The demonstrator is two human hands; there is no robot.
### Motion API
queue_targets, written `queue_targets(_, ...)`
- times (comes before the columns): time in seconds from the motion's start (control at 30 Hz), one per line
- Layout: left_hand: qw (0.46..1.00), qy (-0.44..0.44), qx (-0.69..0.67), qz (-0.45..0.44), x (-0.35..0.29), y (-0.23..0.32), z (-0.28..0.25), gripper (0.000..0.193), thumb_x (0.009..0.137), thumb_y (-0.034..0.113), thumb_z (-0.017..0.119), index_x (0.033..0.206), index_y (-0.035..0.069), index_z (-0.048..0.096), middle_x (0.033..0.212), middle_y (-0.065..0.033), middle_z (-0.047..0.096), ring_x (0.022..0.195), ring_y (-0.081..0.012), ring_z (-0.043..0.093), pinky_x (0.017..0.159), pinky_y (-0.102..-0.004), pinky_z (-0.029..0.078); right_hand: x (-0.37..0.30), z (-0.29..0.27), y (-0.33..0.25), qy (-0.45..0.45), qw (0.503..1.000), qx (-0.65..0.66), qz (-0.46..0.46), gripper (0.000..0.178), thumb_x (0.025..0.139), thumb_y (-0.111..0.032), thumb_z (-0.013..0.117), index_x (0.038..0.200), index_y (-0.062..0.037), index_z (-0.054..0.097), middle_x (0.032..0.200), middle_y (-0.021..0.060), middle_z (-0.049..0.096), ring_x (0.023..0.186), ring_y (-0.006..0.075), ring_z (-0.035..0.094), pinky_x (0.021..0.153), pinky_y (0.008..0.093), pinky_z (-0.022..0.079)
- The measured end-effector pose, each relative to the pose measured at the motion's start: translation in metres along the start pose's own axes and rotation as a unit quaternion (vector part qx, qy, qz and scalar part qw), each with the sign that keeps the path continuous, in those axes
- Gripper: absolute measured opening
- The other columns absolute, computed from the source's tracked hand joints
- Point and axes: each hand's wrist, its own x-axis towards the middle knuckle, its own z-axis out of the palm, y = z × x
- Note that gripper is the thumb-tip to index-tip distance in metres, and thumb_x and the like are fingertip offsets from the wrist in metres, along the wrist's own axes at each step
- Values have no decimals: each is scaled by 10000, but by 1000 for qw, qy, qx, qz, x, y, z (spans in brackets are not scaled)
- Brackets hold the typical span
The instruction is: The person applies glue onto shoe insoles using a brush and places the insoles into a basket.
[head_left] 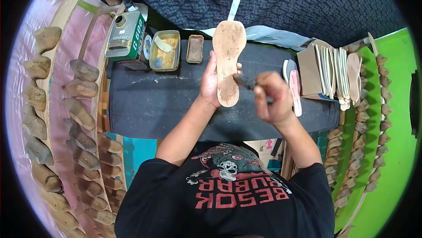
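A tan shoe insole [229,53] with brownish smears stands out over the table, its wide toe end pointing away from me. My left hand [209,85] grips it by the edges near the waist, thumb on the left and fingertips showing on the right. In my right hand [274,97] is a dark brush-like tool [246,81], blurred by motion. The tool's tip meets the insole's surface, or hangs just over it, near the heel half; which of the two I cannot tell.
On the dark table [149,101] are a green metal can [125,33], a tub of yellowish stuff [176,55] and a small tray [195,49]. At right lie a pink insole [295,93] and a cardboard box [307,73] with stacked insoles [330,71]. Racks of shoe lasts [35,95] flank both sides.
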Motion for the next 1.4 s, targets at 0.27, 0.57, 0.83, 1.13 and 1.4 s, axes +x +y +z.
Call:
queue_targets(0.27,999,52,5,-16,0,-1,-11,605,1013,608,397,1270,91,580,942,-122,669,782,-215,654,711,-321,567,-14,2,-24,-96,974,146,-146,368,777,-36,775,1043,-13,521,782,108,624,617,297,645,551,369,550)
queue_targets(0.57,998,45,24,-39,-8,-7,-19,618,1014,601,403,1272,64,571,945,-154,672,805,-252,643,709,-330,572,-28,2,-18,-109,965,181,-154,368,721,-86,825,983,-9,579,815,108,645,706,276,677,615,390,579)
queue_targets(0.83,995,68,73,-12,-14,-33,7,629,1017,604,389,1246,53,590,918,-142,682,775,-237,656,674,-329,574,-18,-24,5,-83,982,83,-146,257,827,-50,737,1002,-24,551,835,137,624,707,336,659,605,406,557)
queue_targets(1.13,998,13,54,0,-7,-81,25,604,1021,581,412,1238,51,602,930,-152,686,778,-226,655,721,-348,568,-45,-71,8,-41,960,137,-239,289,797,-100,765,980,-27,553,777,87,617,632,264,635,549,373,531)
queue_targets(1.4,993,57,88,52,-13,-118,26,635,1006,619,407,1254,64,590,929,-143,683,781,-225,639,710,-335,567,-91,-85,5,-54,925,171,-336,251,826,-169,761,930,-38,573,798,77,617,657,217,643,568,343,547)
